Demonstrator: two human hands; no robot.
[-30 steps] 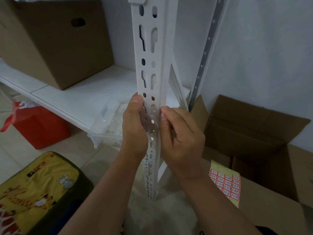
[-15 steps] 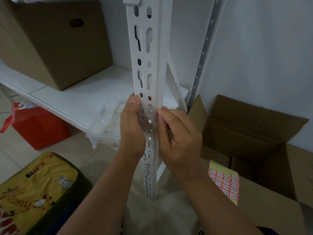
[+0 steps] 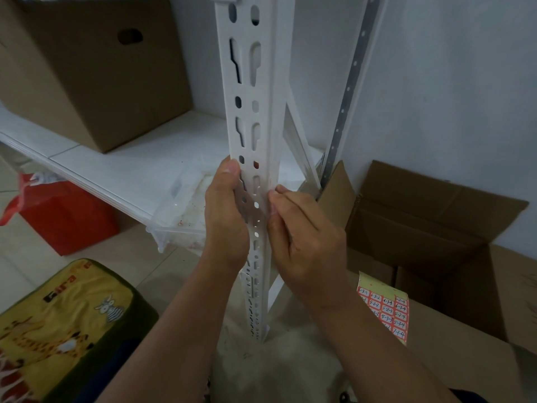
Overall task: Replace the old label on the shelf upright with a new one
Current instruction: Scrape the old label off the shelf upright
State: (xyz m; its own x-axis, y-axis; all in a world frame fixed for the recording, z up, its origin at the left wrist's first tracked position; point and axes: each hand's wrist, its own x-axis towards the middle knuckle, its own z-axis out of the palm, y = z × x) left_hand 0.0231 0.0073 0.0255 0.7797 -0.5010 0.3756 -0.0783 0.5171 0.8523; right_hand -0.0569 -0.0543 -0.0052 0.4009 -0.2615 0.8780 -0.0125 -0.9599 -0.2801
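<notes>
Left hand [image 3: 225, 216] grips left edge of white perforated metal shelf upright [image 3: 252, 117], thumb up. Right hand [image 3: 302, 234] fingertips [image 3: 274, 196] pinch at upright's right edge; label itself not discernible. Right of fingers: open brown cardboard box [image 3: 421, 225], contents unseen; yellow sheet of red numbered labels [image 3: 385, 309] on its flap. Left: clear plastic tray [image 3: 186, 205] under white shelf board [image 3: 122, 167], which carries closed cardboard box [image 3: 87, 68].

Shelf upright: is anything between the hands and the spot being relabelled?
Nothing visible. The left hand grips the shelf upright from its left edge, and the right hand has its fingers directly on the right edge.
</notes>
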